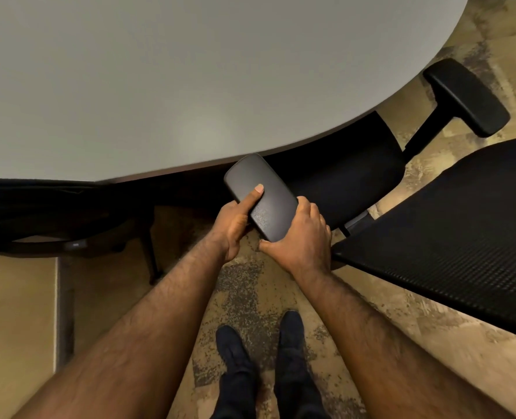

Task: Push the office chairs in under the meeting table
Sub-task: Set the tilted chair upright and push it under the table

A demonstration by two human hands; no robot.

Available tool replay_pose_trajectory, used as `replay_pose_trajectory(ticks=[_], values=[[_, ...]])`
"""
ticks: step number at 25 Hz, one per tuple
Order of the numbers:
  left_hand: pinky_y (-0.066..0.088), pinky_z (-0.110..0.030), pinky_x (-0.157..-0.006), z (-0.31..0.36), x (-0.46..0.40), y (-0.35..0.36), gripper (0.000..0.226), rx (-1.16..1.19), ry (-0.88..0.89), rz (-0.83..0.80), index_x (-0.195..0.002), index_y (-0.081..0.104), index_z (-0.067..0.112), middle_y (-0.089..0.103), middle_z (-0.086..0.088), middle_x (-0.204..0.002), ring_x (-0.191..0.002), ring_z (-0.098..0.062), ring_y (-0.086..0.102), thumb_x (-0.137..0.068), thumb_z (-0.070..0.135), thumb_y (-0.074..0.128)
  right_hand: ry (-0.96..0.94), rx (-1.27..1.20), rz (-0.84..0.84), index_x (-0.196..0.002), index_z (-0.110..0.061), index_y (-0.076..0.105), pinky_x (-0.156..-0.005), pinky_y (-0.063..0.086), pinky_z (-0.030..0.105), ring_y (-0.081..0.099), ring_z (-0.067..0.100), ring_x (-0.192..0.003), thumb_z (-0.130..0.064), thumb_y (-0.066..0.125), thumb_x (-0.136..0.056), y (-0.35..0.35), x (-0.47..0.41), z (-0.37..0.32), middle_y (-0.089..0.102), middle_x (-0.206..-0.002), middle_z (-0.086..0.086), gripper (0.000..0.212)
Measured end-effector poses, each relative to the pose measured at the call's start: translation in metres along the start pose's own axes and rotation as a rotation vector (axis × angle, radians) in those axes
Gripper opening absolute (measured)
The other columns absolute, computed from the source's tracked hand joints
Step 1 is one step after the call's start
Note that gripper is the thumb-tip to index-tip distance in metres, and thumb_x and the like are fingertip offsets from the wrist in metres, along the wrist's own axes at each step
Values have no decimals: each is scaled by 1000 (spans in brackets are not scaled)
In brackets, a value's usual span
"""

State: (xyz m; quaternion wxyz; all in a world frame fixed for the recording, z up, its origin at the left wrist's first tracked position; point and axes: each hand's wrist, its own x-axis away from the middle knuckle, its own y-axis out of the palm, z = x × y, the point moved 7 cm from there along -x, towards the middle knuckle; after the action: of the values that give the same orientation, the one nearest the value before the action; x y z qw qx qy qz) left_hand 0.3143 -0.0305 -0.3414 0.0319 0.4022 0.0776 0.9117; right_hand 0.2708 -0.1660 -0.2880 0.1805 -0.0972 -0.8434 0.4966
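Both hands, left [234, 223] and right [300, 240], grip closed round chair armrest [261, 196]; seat [350, 176] partly under table [190, 71]

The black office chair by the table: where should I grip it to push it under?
Grip the near armrest pad, as both hands do now, from its outer end. It is flat and narrow enough to clasp, and it points toward the table, so a push runs straight in. The mesh backrest would flex.
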Motion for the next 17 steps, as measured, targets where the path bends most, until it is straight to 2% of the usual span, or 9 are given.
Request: replay_pose_trajectory(ticks=[4, 7, 9, 12, 15, 17], values=[[54, -24, -67, -5, -2, 6, 55, 3, -5, -33, -107, 69, 13, 77, 1, -93, -85, -11, 72, -69, 50, 80, 4, -59, 10, -136, -12, 35, -98, 39, 43, 48, 27, -117, -51, 84, -47, 0, 0, 2, 51, -128, 9, 108], [54, -30, -77, -4, -5, 5, 62, -10, 39, -33, -107, 69, 12, 76, -2, -98, -92, -15, 71, -62, 53, 81, 11, -95, 35, -134, -12, 39, -96, 43, 44, 50, 27, -113, -48, 84, -45, -1, 1, 4, 53, -124, 8, 106], [54, -32, -80, -4, -9, 3, 59, -5, 53, -34, -108, 69, 12, 76, -3, -100, -95, -17, 71, -65, 51, 81, 10, -107, 49, -133, -13, 40, -94, 45, 45, 51, 26, -112, -48, 84, -44, -1, 2, 4, 54, -123, 8, 105], [55, -31, -76, -7, -14, 3, 51, 17, 58, -26, -107, 71, 11, 76, -4, -99, -93, -17, 71, -72, 47, 80, 13, -115, 56, -133, -12, 41, -93, 46, 45, 51, 26, -111, -48, 84, -44, 1, 1, 6, 54, -123, 8, 105], [54, -36, -85, -16, -18, 2, 52, 26, 55, 6, -108, 70, 10, 75, -6, -104, -99, -20, 69, -73, 46, 80, 16, -122, 38, -133, -12, 40, -94, 46, 46, 51, 26, -112, -46, 85, -43, 7, 0, 10, 53, -123, 8, 106], [54, -36, -83, -23, -23, 2, 51, 27, 42, 3, -107, 70, 10, 75, -6, -101, -96, -19, 70, -72, 46, 80, 18, -114, 23, -134, -13, 39, -95, 45, 45, 50, 25, -113, -45, 86, -44, 13, -1, 14, 52, -124, 8, 107]])
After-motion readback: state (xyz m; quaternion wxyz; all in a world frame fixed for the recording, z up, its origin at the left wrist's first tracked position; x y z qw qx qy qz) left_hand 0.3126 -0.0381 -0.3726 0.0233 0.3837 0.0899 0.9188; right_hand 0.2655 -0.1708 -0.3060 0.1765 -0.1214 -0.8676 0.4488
